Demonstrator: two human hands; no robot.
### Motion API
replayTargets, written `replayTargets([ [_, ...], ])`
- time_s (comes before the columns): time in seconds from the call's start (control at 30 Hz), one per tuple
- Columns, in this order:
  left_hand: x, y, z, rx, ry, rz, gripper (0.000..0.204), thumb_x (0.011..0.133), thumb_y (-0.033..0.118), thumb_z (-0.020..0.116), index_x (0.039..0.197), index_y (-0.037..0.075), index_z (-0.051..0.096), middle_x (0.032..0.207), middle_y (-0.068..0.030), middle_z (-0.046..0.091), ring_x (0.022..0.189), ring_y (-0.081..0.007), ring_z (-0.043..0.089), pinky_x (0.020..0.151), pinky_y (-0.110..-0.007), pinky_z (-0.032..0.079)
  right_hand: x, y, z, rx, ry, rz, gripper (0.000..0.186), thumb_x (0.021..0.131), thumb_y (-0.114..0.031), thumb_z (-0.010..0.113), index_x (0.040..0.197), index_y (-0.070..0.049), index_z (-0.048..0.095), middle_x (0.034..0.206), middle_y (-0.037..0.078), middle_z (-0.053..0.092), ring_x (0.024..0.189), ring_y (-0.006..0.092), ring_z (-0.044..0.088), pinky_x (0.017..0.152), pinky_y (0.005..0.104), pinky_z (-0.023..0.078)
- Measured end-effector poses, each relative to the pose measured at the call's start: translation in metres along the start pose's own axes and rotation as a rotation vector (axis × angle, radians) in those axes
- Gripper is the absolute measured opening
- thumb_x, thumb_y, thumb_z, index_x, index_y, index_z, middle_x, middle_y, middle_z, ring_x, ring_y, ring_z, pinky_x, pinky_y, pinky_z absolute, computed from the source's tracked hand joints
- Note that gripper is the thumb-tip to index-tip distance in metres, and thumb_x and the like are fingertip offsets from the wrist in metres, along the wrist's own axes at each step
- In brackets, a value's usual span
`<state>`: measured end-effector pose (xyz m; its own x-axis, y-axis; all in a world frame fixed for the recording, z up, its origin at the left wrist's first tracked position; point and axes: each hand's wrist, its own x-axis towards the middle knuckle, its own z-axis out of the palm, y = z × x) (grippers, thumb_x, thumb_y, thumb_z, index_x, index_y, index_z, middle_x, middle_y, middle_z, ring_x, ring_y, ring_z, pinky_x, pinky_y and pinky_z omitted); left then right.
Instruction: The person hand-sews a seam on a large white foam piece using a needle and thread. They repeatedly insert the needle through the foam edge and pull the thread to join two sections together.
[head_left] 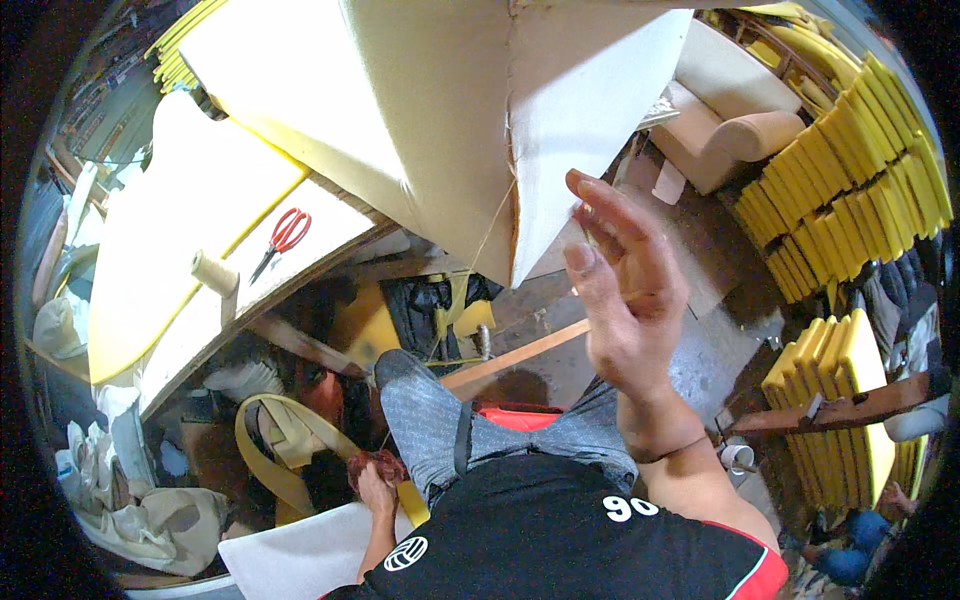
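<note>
My right hand (640, 300) is raised in front of the white upholstery fabric piece (440, 130), fingers curved and apart from the thumb. I see nothing plainly held in it. A seam runs down the fabric to a pointed lower corner, and a thin thread (487, 238) hangs from it toward my knees. Low beside my left thigh, my left hand (375, 493) is closed at a dark red crumpled bundle (378, 467); its fingers are mostly hidden. Red-handled scissors (283, 240) and a cone-shaped thread spool (213, 272) are on the table at the left.
The worktable (330, 215) carries yellow-edged white foam (140, 250). Yellow foam pads (830, 190) are stacked at the right, near a beige armchair (725, 110). A wooden bar (850, 403) juts in from the right. Webbing (270, 470) loops below the table; a white cup (737, 458) is on the floor.
</note>
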<state>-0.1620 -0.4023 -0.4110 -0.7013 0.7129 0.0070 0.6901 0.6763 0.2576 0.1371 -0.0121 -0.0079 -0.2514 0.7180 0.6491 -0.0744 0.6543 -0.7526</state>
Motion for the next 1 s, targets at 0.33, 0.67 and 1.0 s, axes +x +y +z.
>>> replayTargets([
  [0.33, -0.053, -0.062, 0.035, 0.092, -0.294, -0.23, 0.017, 0.091, 0.013, 0.063, 0.103, 0.001, 0.065, 0.093, -0.0239, 0.068, 0.092, -0.0465, 0.065, 0.082, -0.052, 0.051, -0.007, 0.026, 0.073, 0.643, 0.0, 0.444, 0.035, 0.108, -0.014, 0.049, 0.14, -0.004, 0.054, 0.091, 0.006, 0.063, 0.069, 0.0115, 0.061, 0.063, 0.027, 0.053],
  [0.67, 0.094, 0.107, -0.111, -0.487, 0.181, 0.146, 0.005, 0.093, 0.004, 0.062, 0.093, -0.001, 0.061, 0.088, -0.019, 0.066, 0.084, -0.0369, 0.066, 0.077, -0.043, 0.052, -0.023, 0.041, 0.057, 0.116, -0.005, 0.355, 0.023, 0.101, -0.005, 0.056, 0.12, -0.001, 0.067, 0.094, 0.006, 0.067, 0.076, 0.0092, 0.062, 0.063, 0.0238, 0.048],
  [1.0, 0.117, 0.312, -0.28, -0.506, 0.22, 0.939, 0.015, 0.076, -0.005, 0.071, 0.089, 0.001, 0.066, 0.089, -0.0129, 0.069, 0.083, -0.0324, 0.067, 0.075, -0.041, 0.054, -0.066, -0.002, 0.028, -0.249, -0.357, -0.177, 0.046, 0.083, -0.012, 0.078, 0.127, -0.004, 0.066, 0.119, 0.015, 0.068, 0.107, 0.0312, 0.065, 0.095, 0.0459, 0.051],
])
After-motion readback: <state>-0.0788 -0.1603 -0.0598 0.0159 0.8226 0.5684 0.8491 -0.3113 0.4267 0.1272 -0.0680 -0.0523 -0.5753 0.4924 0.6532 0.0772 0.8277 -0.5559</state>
